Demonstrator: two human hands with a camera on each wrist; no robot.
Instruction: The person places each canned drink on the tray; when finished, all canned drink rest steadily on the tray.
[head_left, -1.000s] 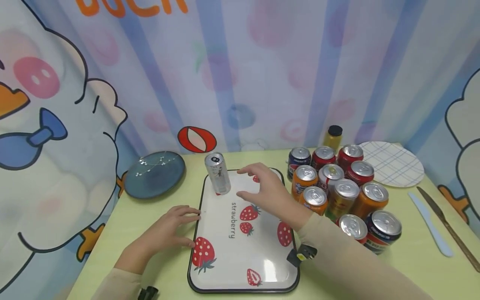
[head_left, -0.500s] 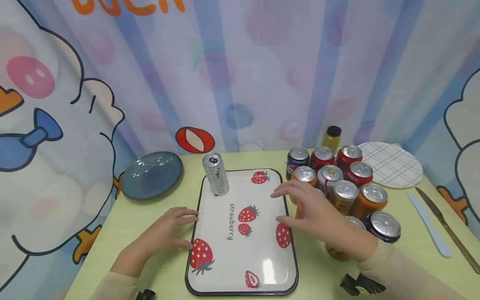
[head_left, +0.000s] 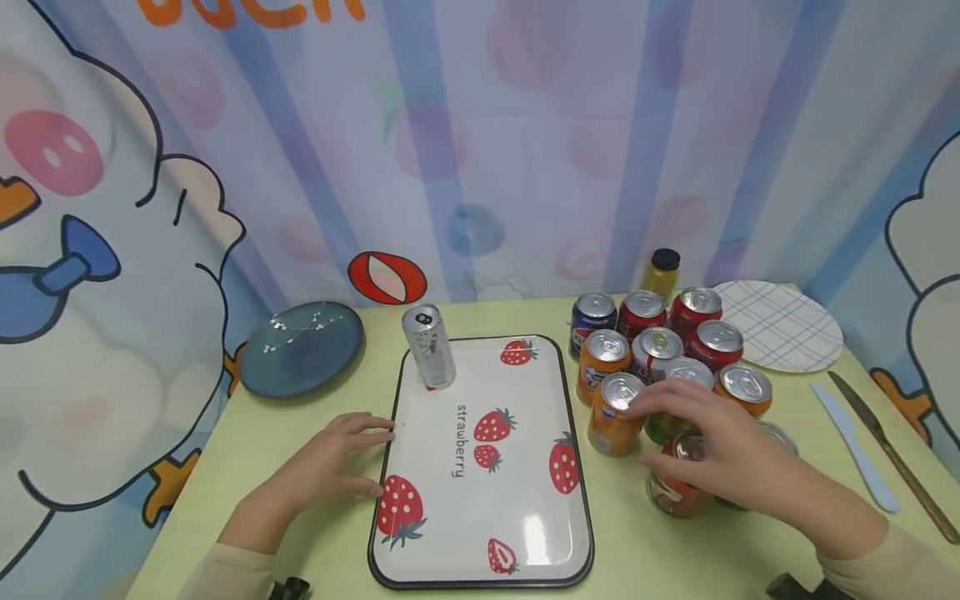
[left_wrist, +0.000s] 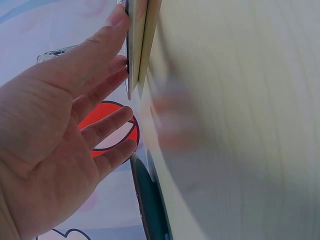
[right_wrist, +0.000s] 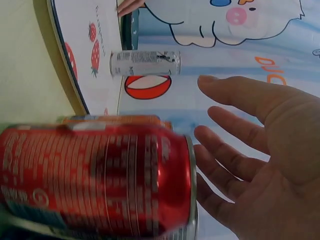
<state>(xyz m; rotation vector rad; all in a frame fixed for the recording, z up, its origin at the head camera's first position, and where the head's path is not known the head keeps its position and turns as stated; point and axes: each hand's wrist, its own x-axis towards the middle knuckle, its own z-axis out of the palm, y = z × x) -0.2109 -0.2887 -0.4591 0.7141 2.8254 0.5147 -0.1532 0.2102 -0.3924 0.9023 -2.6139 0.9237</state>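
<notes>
A white tray (head_left: 517, 525) with strawberry prints lies on the table, and a slim silver can (head_left: 431, 350) stands upright on its far left corner. Beside the tray's left edge is my left hand (head_left: 318, 471), its fingers spread and fingertips right at the rim. My right hand (head_left: 731, 450) hovers over the near cans with thumb and fingers apart, nothing between them. Below it a red can (head_left: 675, 492) is partly hidden; in the right wrist view this red can (right_wrist: 100, 180) lies close in front of the fingers. An orange can (head_left: 615, 425) stands just left of the fingertips.
Several more soda cans (head_left: 656, 346) crowd the table's right side, with a black-capped yellow bottle (head_left: 662, 273) behind them. A dark blue plate (head_left: 300, 358) sits at left. At right are a checked plate (head_left: 783, 325), a light blue knife (head_left: 855, 446) and a brown-handled knife (head_left: 896, 458).
My right hand has moved right from near the silver can, across the tray, to over the near red can. My left hand keeps its place at the tray's left edge.
</notes>
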